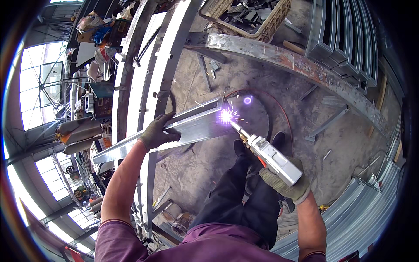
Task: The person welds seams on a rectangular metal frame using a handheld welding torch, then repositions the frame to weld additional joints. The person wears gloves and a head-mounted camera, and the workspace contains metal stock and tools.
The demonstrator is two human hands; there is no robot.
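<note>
Closest to the lens, a purple shirt (218, 244) is seen, with dark trousers (224, 198) just past it. A white handheld welding torch (273, 158) is gripped by the gloved right hand (286, 183), though some fingers are hidden under the tool's body. The metal channel (196, 126) is slanted across the pale steel frame (170, 56), its far end right at the sparks (226, 115) by the torch nozzle. Its edge is grasped near the frame by the gloved left hand (159, 131), thumb on the near face.

Pretty crowded floor, tbh. The area ahead is crossed by a rust-stained beam (279, 56), and a red hose (286, 115) is looped near the shoes (278, 139). Beyond the beam, a crate (277, 22) is loaded with scrap pieces (251, 17), and grey channels (325, 32) are stacked beside it. More galvanised lengths (353, 218) are piled at lower right. Buckets (172, 212) are parked by the frame, and gas cylinders (78, 124) are lined up at left.

Label-wise, an orange-marked item (104, 143) is spotted among the clutter; any print there is too small to be read.
</note>
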